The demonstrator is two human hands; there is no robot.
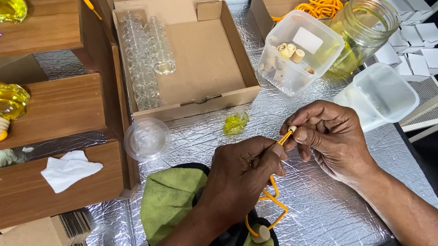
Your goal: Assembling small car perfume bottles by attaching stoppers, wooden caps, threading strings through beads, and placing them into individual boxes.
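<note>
The left hand [243, 175] is closed around an orange cord [273, 197], pinching its upper end between thumb and fingers. The right hand [329, 136] is pinched shut on a small pale wooden bead [293, 129] sitting at the tip of that cord, so the bead looks to be just at the cord's end, though the fingers hide whether it is fully threaded on. Lower down, the cord loops over a green cloth [170, 200] on the foil-covered table [321, 225], and a larger wooden bead [261, 233] already sits on the loop.

One finished piece lies on the wooden shelf [49, 111]: a yellow bottle [2, 100] with an orange loop and beads. Another yellow bottle [4, 9] rests on the step above. Much is left: a row of empty clear bottles [140, 59] waits in the cardboard box [203, 66], more orange cords [321, 4] lie behind, and a plastic tub [296, 52] holds spare beads beside a glass jar [364, 28] of yellow liquid.
</note>
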